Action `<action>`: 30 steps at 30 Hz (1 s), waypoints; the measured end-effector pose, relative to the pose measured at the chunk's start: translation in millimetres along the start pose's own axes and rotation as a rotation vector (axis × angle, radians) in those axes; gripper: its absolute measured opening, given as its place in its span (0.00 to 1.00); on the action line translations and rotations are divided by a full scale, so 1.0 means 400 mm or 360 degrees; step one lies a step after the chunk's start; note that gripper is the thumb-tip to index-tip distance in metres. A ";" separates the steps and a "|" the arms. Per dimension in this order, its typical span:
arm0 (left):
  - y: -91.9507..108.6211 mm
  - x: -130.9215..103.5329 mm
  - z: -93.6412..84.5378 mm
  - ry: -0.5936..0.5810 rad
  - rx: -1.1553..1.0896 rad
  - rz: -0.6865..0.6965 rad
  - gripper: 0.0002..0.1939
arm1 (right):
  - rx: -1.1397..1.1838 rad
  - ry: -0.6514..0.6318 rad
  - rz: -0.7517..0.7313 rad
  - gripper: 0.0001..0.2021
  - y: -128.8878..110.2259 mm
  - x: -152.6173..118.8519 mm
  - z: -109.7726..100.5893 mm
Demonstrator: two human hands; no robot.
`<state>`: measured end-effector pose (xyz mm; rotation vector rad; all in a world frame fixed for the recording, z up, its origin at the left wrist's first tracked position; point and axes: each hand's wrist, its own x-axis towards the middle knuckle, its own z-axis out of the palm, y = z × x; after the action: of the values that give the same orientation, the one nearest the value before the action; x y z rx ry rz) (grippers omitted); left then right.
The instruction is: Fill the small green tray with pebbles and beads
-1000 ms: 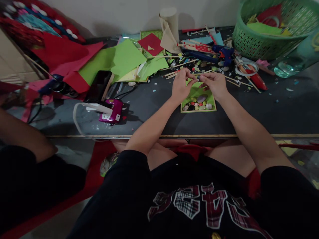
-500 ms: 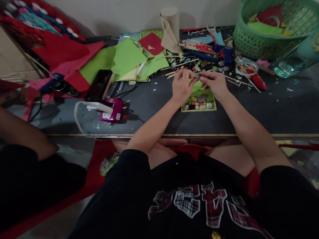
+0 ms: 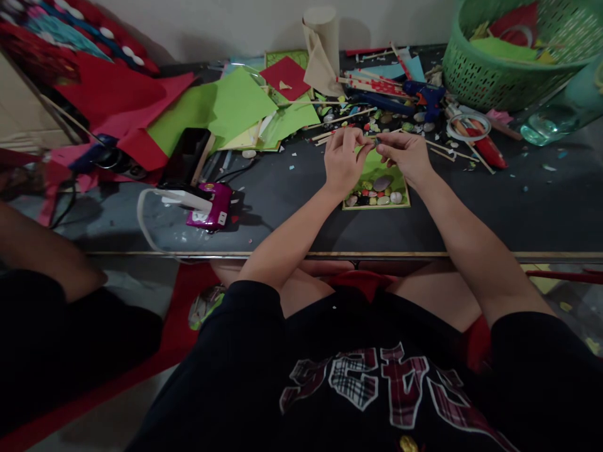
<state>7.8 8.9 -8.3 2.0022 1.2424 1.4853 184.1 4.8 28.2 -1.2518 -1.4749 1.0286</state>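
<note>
My left hand [image 3: 346, 157] and my right hand [image 3: 406, 156] meet above the far part of a small green board [image 3: 400, 182] with a pale rim. Both are closed in a pinch, fingertips close together. Between them shows a tiny dark bit [image 3: 376, 142], apparently in the right fingertips; its kind is too small to make out. What the left fingers pinch, if anything, is hidden. Along the board's near edge lie several pebbles, among them a large grey pebble [image 3: 382, 182] and a whitish pebble [image 3: 396, 197], with red and yellow ones between.
Loose pebbles, sticks and paper scraps lie beyond my hands, near a blue glue gun [image 3: 426, 97] and a tape roll [image 3: 468, 127]. A green basket [image 3: 494, 78] stands back right. At left are green paper [image 3: 240, 107], a phone [image 3: 186, 157], a purple device [image 3: 210, 207] and another person's arm [image 3: 47, 248].
Both hands stay over the board, still pinching, with only slight finger movement. The whole view has shifted a little.
</note>
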 end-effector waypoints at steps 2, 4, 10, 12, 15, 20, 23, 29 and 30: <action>0.003 0.001 -0.001 0.0014 0.0017 0.0014 0.30 | 0.0010 0.0001 -0.0013 0.19 0.001 0.000 0.001; 0.005 0.001 -0.002 0.0017 0.0037 0.0045 0.29 | 0.0001 0.0012 -0.0018 0.21 0.004 0.002 0.001; 0.010 0.003 -0.002 -0.0028 0.0034 0.0133 0.26 | 0.0007 0.0083 0.0022 0.29 0.014 0.016 -0.003; 0.012 0.005 -0.003 -0.0043 0.0020 0.0140 0.27 | -0.0005 0.0060 0.0009 0.30 0.016 0.018 -0.005; 0.015 0.007 -0.006 -0.0072 0.0006 0.0127 0.29 | -0.0021 0.0036 -0.0008 0.27 0.015 0.016 -0.005; 0.017 0.009 -0.008 -0.0060 0.0028 0.0137 0.31 | -0.0019 0.0040 -0.0061 0.20 0.008 0.007 -0.003; 0.013 0.010 -0.005 -0.0036 0.0039 0.0135 0.31 | -0.0044 0.0057 -0.0065 0.17 0.004 0.004 -0.002; 0.005 0.006 0.000 -0.0008 0.0046 0.0108 0.30 | -0.0032 0.0040 -0.0112 0.14 0.005 0.003 -0.004; 0.006 0.005 0.001 0.0008 0.0071 0.0108 0.30 | -0.0031 0.0033 -0.0130 0.14 0.009 0.005 -0.004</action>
<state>9.3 9.3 -5.6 2.0901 1.2314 1.5072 186.4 7.3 25.4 -1.2021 -1.5108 0.9467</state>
